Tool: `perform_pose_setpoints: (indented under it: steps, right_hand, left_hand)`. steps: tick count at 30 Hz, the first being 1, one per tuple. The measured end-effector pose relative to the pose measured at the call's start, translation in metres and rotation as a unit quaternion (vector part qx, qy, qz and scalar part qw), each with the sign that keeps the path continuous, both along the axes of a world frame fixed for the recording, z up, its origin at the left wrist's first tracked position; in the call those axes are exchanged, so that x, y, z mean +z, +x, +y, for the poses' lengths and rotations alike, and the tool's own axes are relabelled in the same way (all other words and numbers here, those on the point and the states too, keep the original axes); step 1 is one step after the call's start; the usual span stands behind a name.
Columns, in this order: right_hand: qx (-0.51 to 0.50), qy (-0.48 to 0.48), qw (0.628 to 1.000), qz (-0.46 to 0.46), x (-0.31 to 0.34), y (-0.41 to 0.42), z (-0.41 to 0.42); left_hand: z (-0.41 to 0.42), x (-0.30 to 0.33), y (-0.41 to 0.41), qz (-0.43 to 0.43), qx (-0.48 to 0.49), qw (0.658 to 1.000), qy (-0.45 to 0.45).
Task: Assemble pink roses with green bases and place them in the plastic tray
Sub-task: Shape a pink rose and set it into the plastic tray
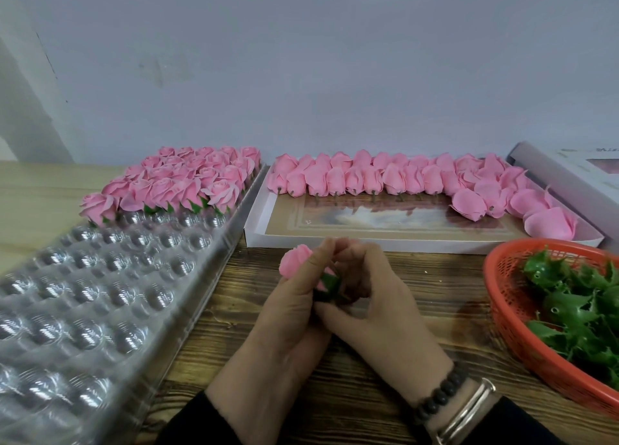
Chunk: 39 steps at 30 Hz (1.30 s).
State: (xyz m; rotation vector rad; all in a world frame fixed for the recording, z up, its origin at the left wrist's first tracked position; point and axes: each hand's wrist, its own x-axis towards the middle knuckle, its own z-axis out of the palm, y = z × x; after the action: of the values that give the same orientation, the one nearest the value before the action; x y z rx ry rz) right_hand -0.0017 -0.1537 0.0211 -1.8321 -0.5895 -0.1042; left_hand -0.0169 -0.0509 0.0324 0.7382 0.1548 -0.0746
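Observation:
Over the wooden table, my left hand grips a pink rose whose head points up and left. My right hand pinches the green base at the rose's lower end, fingers curled round it. The two hands touch each other. To the left lies the clear plastic tray with rows of round cups. Its far rows hold several finished roses with green bases. Part of the held rose and base is hidden by my fingers.
A flat white box behind my hands holds several pink rose heads without bases. An orange mesh basket of green bases sits at the right. A pale box lid lies far right; a wall stands behind.

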Motion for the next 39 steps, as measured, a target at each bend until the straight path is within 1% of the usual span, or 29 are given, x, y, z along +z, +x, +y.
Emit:
perform_pose_setpoints:
  steps: [3,5,8,10,12,17,18,20,21,22,24,26,28,29,30,32,34,35,39]
  right_hand:
    - [-0.033,-0.027,0.998,-0.049,0.0,0.0,0.001]
    - [-0.036,-0.028,0.998,-0.051,0.001,0.0,0.0]
    - [0.012,0.05,0.998,0.041,0.004,0.0,-0.002]
    - [0.046,0.078,0.991,0.099,0.008,0.0,-0.004]
    - [0.053,0.077,0.989,0.114,0.009,0.0,-0.004]
    - [0.029,0.056,0.996,0.061,0.009,-0.002,-0.002]
    - [0.035,0.067,0.994,0.078,0.009,-0.001,-0.002]
    - [0.072,0.114,0.979,0.151,0.01,0.001,-0.005]
    - [0.092,0.132,0.97,0.182,0.011,0.001,-0.006]
    - [0.105,0.129,0.967,0.191,0.011,0.001,-0.008]
    - [0.103,0.087,0.978,0.161,0.011,0.002,-0.009]
    - [0.074,0.074,0.988,0.114,0.01,0.003,-0.009]
    - [0.027,0.095,0.992,0.076,0.008,0.004,-0.01]
    - [0.007,0.103,0.993,0.054,0.009,0.005,-0.011]
    - [-0.004,0.104,0.994,0.029,0.009,0.006,-0.012]
    - [-0.005,0.069,0.997,-0.031,0.01,0.006,-0.015]
    - [0.01,0.008,0.997,-0.077,0.013,0.005,-0.016]
    - [0.021,-0.017,0.996,-0.086,0.014,0.005,-0.016]
    - [0.065,-0.07,0.992,-0.086,0.017,0.006,-0.02]
  left_hand:
    - [0.0,-0.002,0.001,-0.006,0.008,1.0,0.011]
    - [-0.001,-0.002,0.0,-0.01,0.0,1.0,0.013]
    - [0.0,-0.001,0.001,-0.01,-0.008,1.0,0.021]
    - [0.002,0.001,0.0,-0.009,-0.019,0.999,0.035]
    - [0.003,0.001,0.0,-0.019,-0.018,0.999,0.043]
    - [0.002,-0.002,-0.001,-0.062,-0.023,0.994,0.088]
    - [0.002,0.0,-0.002,-0.055,-0.025,0.995,0.083]
    - [0.004,-0.002,0.0,-0.043,-0.033,0.995,0.085]
    - [0.005,-0.002,0.0,-0.04,-0.03,0.993,0.103]
    - [0.005,-0.001,0.0,-0.038,-0.025,0.992,0.115]
    - [0.005,-0.001,0.0,-0.045,-0.008,0.991,0.126]
    - [0.007,0.0,0.0,-0.063,0.023,0.984,0.166]
    - [0.01,0.0,0.001,-0.093,0.057,0.961,0.255]
    - [0.013,-0.001,0.002,-0.109,0.087,0.936,0.324]
    - [0.015,-0.002,0.002,-0.121,0.116,0.903,0.395]
    - [0.016,-0.002,0.002,-0.137,0.14,0.852,0.486]
    - [0.013,0.0,0.0,-0.144,0.104,0.83,0.529]
    - [0.012,0.0,0.0,-0.143,0.083,0.822,0.545]
    - [0.012,0.0,-0.002,-0.151,0.038,0.771,0.617]
